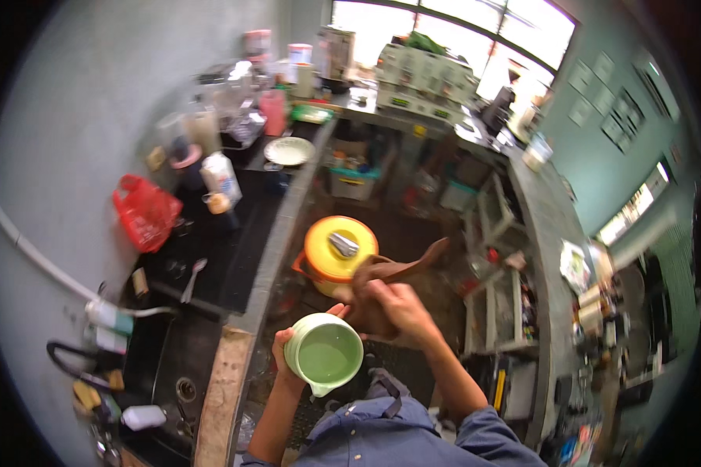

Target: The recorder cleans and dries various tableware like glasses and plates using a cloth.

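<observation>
A pale green pitcher with a pouring lip is held by my left hand, whose fingers wrap its left side and far rim. The pitcher's inside looks smooth and green; whether liquid is in it I cannot tell. To its right, my right hand grips a brown cloth, part of which flares out to the right, slightly blurred. Beyond both hands stands an orange and yellow lidded cooler jug with a shiny metal object on its lid.
A black sink and counter run along the left, with a spoon, a red plastic bag and a white plate. A large machine stands on the far counter. On the right are a grey counter and open shelves.
</observation>
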Demonstrator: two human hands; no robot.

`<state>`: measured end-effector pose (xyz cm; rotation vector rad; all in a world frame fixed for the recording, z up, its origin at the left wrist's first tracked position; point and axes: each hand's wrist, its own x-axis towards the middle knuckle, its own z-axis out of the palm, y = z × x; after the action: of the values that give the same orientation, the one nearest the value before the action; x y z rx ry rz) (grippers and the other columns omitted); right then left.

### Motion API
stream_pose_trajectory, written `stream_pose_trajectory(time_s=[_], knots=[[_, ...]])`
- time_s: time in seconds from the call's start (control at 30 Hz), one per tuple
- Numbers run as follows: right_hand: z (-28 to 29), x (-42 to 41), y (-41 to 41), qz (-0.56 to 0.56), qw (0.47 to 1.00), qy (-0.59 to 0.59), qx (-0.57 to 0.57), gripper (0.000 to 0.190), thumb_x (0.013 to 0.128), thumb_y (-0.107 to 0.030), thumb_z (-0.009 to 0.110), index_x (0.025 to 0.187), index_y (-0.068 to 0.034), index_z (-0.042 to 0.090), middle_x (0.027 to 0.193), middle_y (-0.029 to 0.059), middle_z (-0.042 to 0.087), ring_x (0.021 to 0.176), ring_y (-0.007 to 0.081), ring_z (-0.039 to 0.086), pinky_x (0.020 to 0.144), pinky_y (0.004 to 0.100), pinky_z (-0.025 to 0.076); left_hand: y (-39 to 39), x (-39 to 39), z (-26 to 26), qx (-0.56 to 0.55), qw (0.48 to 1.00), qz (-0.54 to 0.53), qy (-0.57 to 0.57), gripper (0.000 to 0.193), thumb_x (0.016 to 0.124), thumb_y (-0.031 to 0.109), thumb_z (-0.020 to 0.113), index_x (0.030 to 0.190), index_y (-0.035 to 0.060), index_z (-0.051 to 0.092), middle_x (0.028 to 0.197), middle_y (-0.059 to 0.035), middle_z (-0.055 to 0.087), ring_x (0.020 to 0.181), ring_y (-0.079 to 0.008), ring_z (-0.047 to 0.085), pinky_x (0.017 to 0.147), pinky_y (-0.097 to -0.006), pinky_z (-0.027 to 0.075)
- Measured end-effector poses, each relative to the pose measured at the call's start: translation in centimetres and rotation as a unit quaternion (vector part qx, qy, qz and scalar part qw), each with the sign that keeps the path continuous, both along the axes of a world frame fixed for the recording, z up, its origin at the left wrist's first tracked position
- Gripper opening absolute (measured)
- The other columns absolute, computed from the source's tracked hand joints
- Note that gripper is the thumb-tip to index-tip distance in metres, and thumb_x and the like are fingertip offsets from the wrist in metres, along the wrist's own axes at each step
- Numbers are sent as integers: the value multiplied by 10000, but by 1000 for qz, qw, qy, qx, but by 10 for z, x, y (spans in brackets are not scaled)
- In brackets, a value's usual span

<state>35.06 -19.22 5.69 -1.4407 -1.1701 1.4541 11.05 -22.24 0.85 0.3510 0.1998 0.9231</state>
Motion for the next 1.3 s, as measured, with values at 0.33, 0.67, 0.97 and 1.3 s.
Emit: stream_pose_trajectory(time_s=[0.33, 0.67, 0.97, 1.3], knots=[[-43, 118, -65, -67, 942, -320, 77, 746, 960, -513, 705, 1462, 9, 529, 1415, 273, 554, 1241, 425, 614, 1029, 465, 523, 6, 159, -96, -32, 986, -70, 147, 814, 886, 564, 543, 1453, -19, 510, 1291, -194, 661, 1136, -306, 676, 993, -419, 553], [-184, 256, -48, -229, 967, -110, 5, 770, 914, -442, 766, 1439, 46, 486, 1376, 318, 579, 1315, 416, 572, 1087, 459, 466, 31, 408, -202, 120, 841, 164, 502, 630, 1095, 431, 348, 1527, -13, 457, 1253, -123, 646, 1143, -222, 606, 1007, -365, 479], [-339, 426, 22, -496, 862, -99, -35, 300, 917, -237, 794, 994, 12, 644, 860, 115, 718, 776, 148, 653, 674, 347, 538, 84, 591, -278, 259, 658, -51, 706, 574, 1103, 424, 402, 1513, 38, 514, 1276, -367, 621, 1242, -518, 579, 1096, -496, 440], [-746, 628, -58, -683, 678, -179, -204, 554, 836, -243, 889, 1214, -1, 565, 1170, 119, 619, 1049, 211, 596, 941, 367, 490, 65, 659, -403, 237, 653, -423, 582, 435, 1003, 273, 649, 1413, 126, 649, 990, -247, 740, 935, -299, 750, 851, -415, 552]])
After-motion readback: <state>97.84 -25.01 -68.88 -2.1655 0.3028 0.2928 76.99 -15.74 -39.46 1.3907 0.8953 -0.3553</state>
